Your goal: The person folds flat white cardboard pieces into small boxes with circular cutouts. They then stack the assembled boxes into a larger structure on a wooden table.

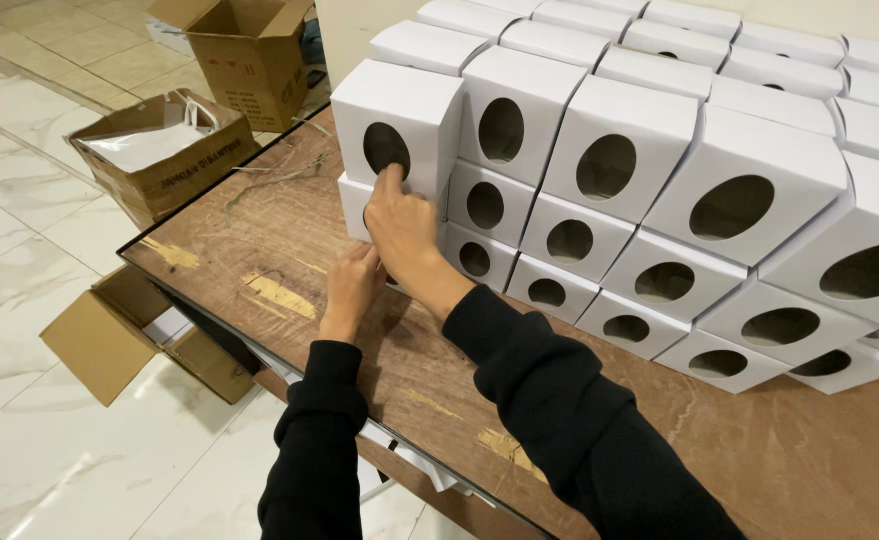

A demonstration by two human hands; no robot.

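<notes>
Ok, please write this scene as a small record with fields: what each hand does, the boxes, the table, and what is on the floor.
right hand: pressed on the front of the top white box at the stack's left end, fingertips at its round hole
left hand: lower, at the white box under it, mostly hidden
stack of white boxes: three rows, each box with a round hole in front
wooden table: brown, scuffed, bears the stack
brown cartons: open, on the tiled floor

Both hands (384,250) on stacked white boxes (396,120), wooden table (289,260)
</notes>
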